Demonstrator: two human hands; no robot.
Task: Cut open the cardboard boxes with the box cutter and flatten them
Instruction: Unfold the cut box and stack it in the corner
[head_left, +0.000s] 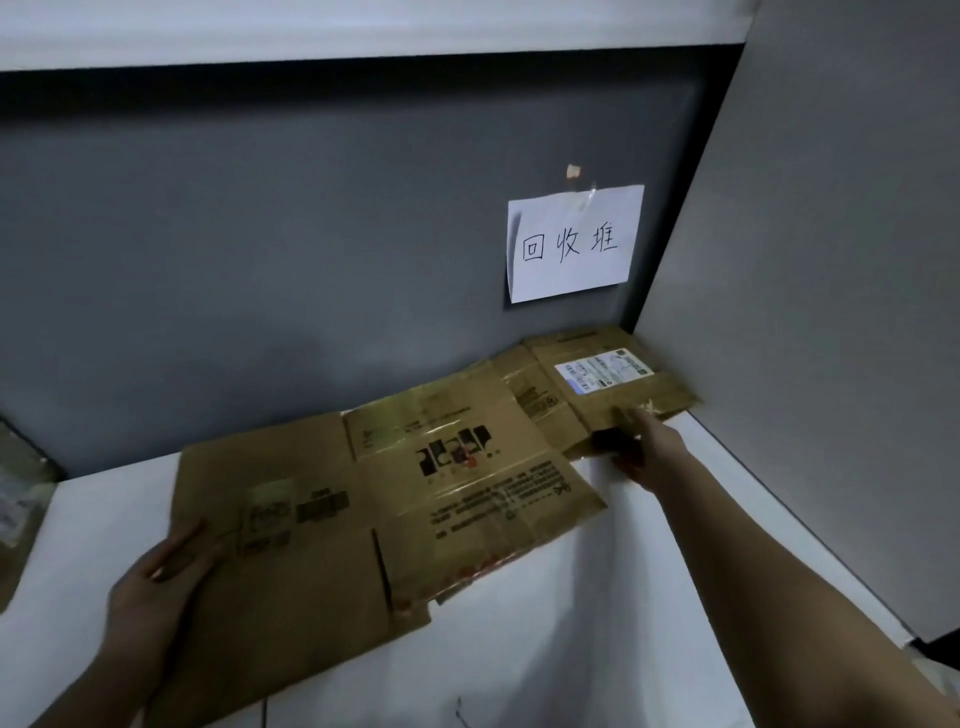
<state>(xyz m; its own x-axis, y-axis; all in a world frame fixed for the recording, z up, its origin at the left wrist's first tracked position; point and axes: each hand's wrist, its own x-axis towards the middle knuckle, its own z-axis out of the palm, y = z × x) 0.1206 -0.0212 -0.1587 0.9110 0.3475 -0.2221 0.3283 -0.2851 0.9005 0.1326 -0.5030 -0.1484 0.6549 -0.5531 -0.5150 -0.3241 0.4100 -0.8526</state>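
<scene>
Your left hand (156, 582) has the near corner of the flattened cardboard box (384, 493), fingers (182, 551) laid out fairly straight on top, thumb hidden beneath as far as I can tell. Your right hand (641, 447) is out at the far end, fingers curled round the board's edge beside something dark I can't identify. The box lies spread across the white surface (519, 649), its far end on another flattened box (613, 374) in the corner under the paper sign (571, 241). Expect it light but floppy: it'll hinge along every crease and the taped strips look slick. Take it by opposite edges, away from the folds, so it stays flat.
</scene>
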